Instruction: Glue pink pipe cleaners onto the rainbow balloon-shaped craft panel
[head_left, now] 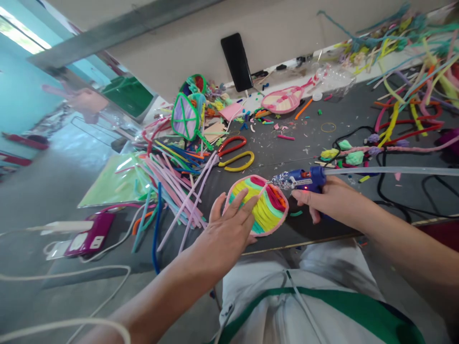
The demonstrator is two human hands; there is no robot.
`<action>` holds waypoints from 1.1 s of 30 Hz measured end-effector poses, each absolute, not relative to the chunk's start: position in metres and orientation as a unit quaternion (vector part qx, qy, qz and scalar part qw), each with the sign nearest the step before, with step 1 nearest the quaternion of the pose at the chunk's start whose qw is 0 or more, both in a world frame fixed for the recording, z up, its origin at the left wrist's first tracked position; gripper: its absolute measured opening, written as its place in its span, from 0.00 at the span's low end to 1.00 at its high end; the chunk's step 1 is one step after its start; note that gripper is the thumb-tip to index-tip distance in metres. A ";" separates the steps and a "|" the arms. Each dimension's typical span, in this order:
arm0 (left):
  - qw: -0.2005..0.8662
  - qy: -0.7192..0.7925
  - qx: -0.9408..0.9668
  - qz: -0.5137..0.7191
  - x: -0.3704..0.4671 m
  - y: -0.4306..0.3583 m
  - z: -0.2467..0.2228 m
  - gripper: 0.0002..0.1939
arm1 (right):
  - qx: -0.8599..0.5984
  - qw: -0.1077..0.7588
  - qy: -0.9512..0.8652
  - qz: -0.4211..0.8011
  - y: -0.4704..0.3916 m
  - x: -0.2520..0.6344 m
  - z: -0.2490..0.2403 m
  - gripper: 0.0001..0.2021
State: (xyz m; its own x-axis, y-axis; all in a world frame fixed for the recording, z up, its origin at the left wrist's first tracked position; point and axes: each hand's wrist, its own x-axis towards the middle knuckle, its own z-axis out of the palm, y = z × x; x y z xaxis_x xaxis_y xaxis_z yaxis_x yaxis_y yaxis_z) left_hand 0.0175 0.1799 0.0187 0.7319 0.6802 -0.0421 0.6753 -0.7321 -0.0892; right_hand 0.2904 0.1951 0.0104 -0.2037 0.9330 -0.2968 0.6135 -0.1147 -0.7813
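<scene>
A round craft piece [270, 216] of yellow, green, red and orange pipe cleaner rows with a pink rim lies near the table's front edge. Across its left side my left hand [227, 229] rests flat, fingers stretched out and holding it down. My right hand [337, 198] is wrapped round the handle of a blue hot glue gun [310, 179], whose small red light is lit. The gun's nozzle points left, at the upper part of the round piece; whether it touches cannot be made out. A long clear glue stick [387, 170] sticks out of its back. A short pink strand [264, 189] lies by my left fingertips.
Scissors [236, 161] with red and yellow handles and a pile of pipe cleaners [179, 186] lie left. A phone [236, 62] leans at the back near a pink craft piece [283, 99]. Black cables [383, 186] and more pipe cleaners lie right. A purple power bank [91, 234] sits far left.
</scene>
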 end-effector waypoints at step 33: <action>0.016 -0.389 -0.921 0.029 0.017 0.176 0.021 0.15 | -0.613 0.170 -0.629 0.448 0.197 0.286 0.008 0.25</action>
